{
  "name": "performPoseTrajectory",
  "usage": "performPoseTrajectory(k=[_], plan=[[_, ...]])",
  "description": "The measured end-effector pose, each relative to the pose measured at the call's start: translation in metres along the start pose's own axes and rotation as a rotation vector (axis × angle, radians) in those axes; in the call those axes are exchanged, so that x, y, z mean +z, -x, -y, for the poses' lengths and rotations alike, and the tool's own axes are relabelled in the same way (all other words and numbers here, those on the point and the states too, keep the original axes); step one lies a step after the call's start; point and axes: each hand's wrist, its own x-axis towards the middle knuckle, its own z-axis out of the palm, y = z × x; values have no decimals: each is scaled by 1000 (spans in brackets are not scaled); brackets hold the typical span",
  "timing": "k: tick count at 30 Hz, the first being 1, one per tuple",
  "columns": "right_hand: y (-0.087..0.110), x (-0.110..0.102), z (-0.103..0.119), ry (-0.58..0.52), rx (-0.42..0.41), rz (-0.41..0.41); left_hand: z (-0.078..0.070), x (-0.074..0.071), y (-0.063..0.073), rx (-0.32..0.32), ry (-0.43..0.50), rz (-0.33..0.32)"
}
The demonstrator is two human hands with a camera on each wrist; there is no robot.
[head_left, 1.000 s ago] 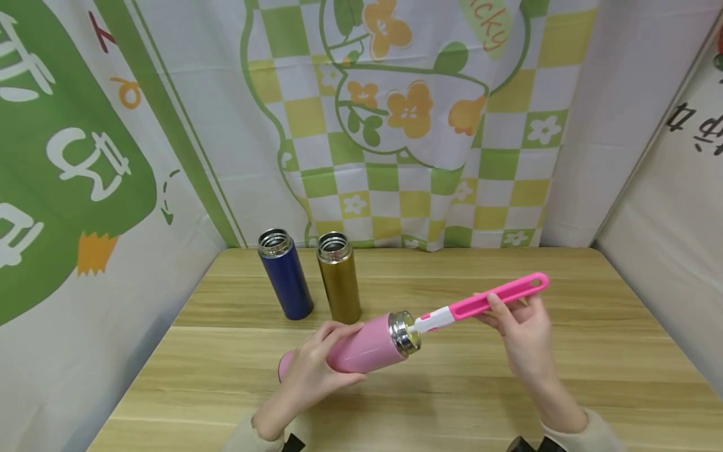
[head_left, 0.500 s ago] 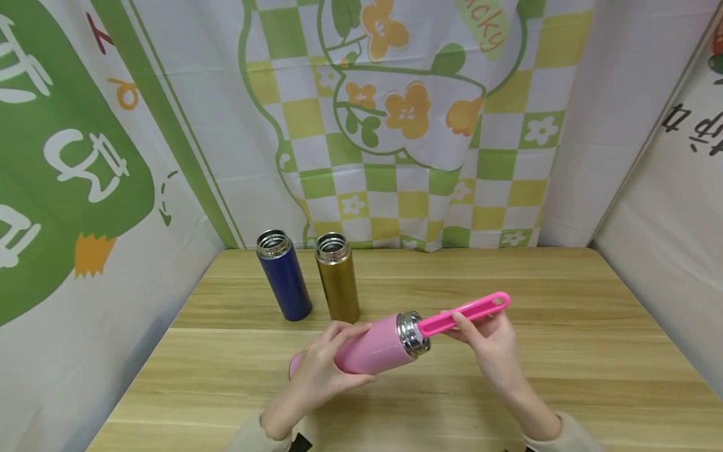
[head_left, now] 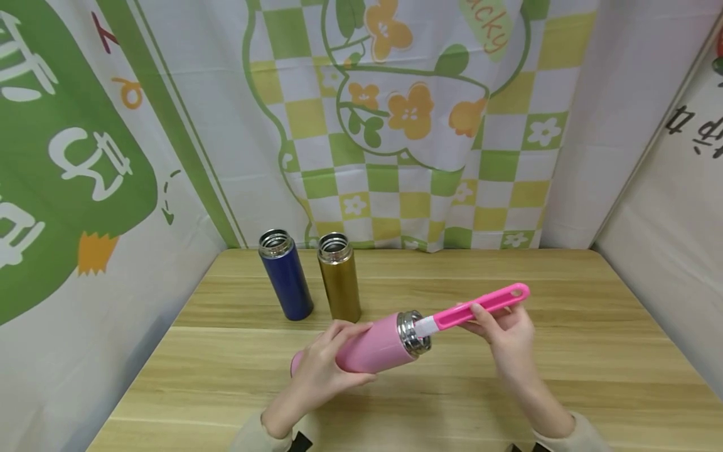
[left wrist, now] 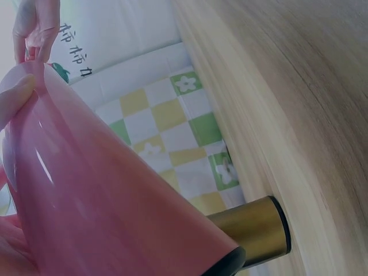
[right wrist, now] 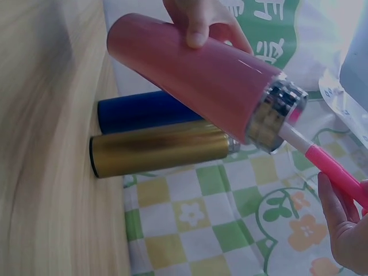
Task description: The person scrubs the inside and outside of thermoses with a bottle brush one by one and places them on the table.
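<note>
My left hand [head_left: 322,370] grips a pink thermos bottle [head_left: 375,345] round its body. The bottle is tilted, its steel mouth [head_left: 414,334] facing right and a bit up. With thumb and fingers my right hand [head_left: 508,336] pinches the pink handle of a bottle brush [head_left: 482,306]. The brush's white neck [right wrist: 296,138] enters the mouth, and its head is hidden inside the bottle. In the right wrist view the pink bottle [right wrist: 195,77] is held above the table, left fingers over its upper side.
A blue bottle [head_left: 287,279] and a gold bottle [head_left: 340,282] stand uncapped side by side at the back left of the wooden table [head_left: 508,408]. A checked, flowered curtain [head_left: 407,188] hangs behind the table, with printed cloth on both sides.
The brush went deeper into the pink bottle up to half a second ago, and since then has come partway back out with my right hand. The bottle has shifted slightly right.
</note>
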Motion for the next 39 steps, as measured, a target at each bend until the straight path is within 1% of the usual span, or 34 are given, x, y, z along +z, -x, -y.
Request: performPoseTrajectory(k=[1, 2, 4, 5, 6, 7, 8, 9, 10, 11, 12, 15, 16, 17, 21, 24, 27, 31, 33, 35, 39], plan=[[-2, 7, 14, -36, -17, 3, 0, 0, 0, -2, 0, 0], [-3, 11, 23, -56, -30, 0, 0, 0, 0, -3, 1, 2], [-8, 16, 38, -95, -75, 25, 1, -1, 1, -3, 2, 2], [-9, 22, 50, -109, -74, 10, 2, -1, 1, -5, 2, 1], [-10, 28, 60, -115, -83, 16, 2, -1, 1, -3, 0, 3], [-11, 36, 72, -117, -73, 0, 3, -2, 2, -1, -1, 4], [-11, 38, 75, -94, -74, -4, 3, -2, 2, 5, -3, 3], [-11, 44, 84, -71, -75, -9, 3, -2, 2, 5, -4, 4], [-11, 51, 93, -82, -76, -7, 4, -2, 2, 7, -4, 4], [-11, 59, 103, -56, -62, -29, 4, -2, 3, 12, -4, 3], [-11, 65, 110, -49, -66, -31, 4, -2, 3, 12, -4, 6], [-11, 83, 129, -28, -61, -88, 4, -3, 4, 10, 0, 11], [-11, 86, 133, -41, -63, -100, 4, -3, 4, 8, 2, 13], [-11, 93, 139, -23, -45, -135, 4, -4, 4, 4, 4, 17], [-13, 97, 147, -70, -22, -180, 3, -4, 6, -15, 7, 30], [-14, 94, 149, -102, -24, -189, 3, -5, 7, -21, 10, 37], [-15, 90, 150, -146, -54, -182, 4, -5, 7, -17, 11, 42], [-17, 86, 154, -214, -91, -160, 6, -6, 8, 17, 9, 35], [-18, 84, 156, -248, -95, -157, 7, -6, 8, 34, 13, 36], [-18, 83, 158, -252, -83, -173, 8, -7, 8, 51, 12, 37], [-17, 82, 160, -231, -60, -214, 8, -9, 8, 52, 11, 54]])
